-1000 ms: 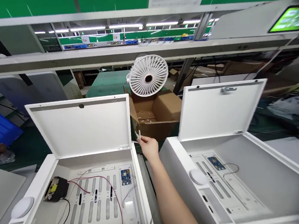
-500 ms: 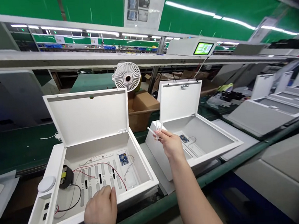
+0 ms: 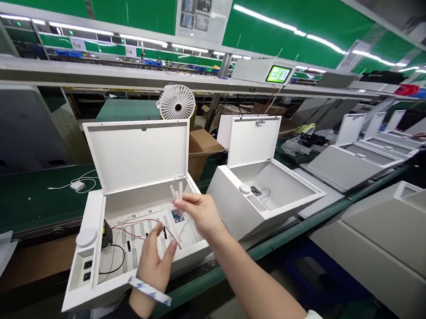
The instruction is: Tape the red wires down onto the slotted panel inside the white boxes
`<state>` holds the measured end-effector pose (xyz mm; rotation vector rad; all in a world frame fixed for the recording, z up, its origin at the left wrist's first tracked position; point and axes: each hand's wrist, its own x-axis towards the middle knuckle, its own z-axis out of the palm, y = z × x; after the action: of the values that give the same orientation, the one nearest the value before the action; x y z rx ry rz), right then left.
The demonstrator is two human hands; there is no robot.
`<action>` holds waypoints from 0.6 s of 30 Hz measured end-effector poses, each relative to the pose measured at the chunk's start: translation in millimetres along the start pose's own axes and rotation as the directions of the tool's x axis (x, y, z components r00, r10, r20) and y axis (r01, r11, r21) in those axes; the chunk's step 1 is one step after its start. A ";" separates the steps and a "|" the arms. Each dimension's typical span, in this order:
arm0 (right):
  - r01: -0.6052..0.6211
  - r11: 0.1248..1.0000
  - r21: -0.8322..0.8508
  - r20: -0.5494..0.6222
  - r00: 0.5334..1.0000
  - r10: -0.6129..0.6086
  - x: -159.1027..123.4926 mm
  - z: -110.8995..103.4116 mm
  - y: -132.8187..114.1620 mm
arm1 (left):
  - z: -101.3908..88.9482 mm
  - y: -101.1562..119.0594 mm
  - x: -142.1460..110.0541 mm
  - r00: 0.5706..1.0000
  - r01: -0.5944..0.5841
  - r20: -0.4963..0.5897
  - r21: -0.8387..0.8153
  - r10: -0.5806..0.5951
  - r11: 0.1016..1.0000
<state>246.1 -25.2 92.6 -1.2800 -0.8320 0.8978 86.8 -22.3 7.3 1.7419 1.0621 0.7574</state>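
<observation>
My right hand [image 3: 198,212] is raised over the open white box [image 3: 92,215] in front of me and pinches a few small white plastic pieces [image 3: 176,191] that stick up from its fingertips. My left hand [image 3: 154,257], with a white band round the wrist, hovers just below it with the fingers spread and nothing in them. Inside the box lie red and black wires [image 3: 130,230], a black and yellow part [image 3: 106,233] and a small blue circuit board [image 3: 176,216]. The box lid [image 3: 138,153] stands upright.
A second open white box [image 3: 274,194] sits to the right on the green conveyor [image 3: 24,199], with more white boxes [image 3: 349,163] further along. A small white fan [image 3: 177,102] and a cardboard carton [image 3: 200,143] stand behind. A white charger [image 3: 78,186] lies at the left.
My right hand has come back from the carton and moved left over the near box with the white pieces. My left hand has lifted off the box floor toward it. The view has pulled back.
</observation>
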 end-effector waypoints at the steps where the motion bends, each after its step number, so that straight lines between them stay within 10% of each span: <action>1: -0.018 1.000 -0.006 0.066 0.998 0.018 -4.4 10.2 3.2 | -4.0 4.0 2.4 0.999 0.020 -0.044 -0.258 -0.033 0.966; 4: 0.052 0.995 -0.085 0.241 0.970 -0.030 -15.4 36.8 13.0 | -14.7 23.8 10.3 0.983 0.071 -0.054 -0.765 -0.174 0.640; 9: 0.376 0.845 -0.381 0.364 0.901 -0.237 -20.6 56.2 29.5 | -21.7 45.1 23.1 0.867 0.123 -0.011 -0.964 -0.498 0.237; 18: 0.645 0.488 -0.588 0.626 0.745 -0.231 -3.7 34.9 41.5 | 0.8 39.2 25.2 0.800 0.049 -0.007 -0.996 -0.600 0.077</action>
<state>209.4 -11.1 55.1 -1.4510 -2.0456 0.3596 111.3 -7.6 44.1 0.0753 0.8072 1.1729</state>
